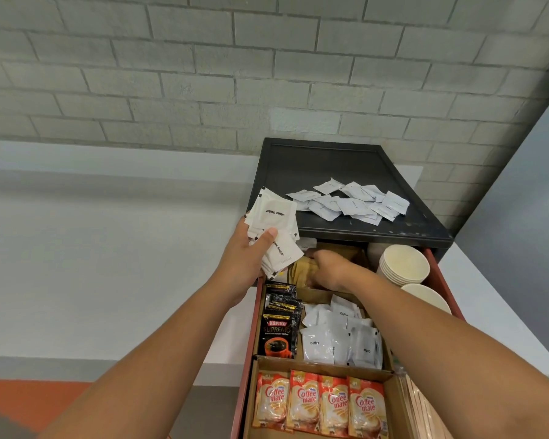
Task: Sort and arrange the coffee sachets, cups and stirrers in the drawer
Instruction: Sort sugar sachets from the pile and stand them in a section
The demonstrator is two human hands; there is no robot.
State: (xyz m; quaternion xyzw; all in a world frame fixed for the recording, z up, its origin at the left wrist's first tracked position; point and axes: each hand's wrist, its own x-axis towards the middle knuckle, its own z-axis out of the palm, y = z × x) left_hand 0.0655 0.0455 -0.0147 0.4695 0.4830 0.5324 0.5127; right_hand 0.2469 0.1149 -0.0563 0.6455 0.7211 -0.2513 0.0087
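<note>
Roughly half sorted: creamer (319, 403) at 6 o'clock and coffee sachets (339, 337) sit filed in the drawer (450, 299), while the left hand (248, 248) pinches sugar sachets (274, 226), the right hand (327, 267) digs curled at 12, and loose sachets (349, 201) await.

grey brick wall (203, 74) (painted), white counter (92, 248)
</note>
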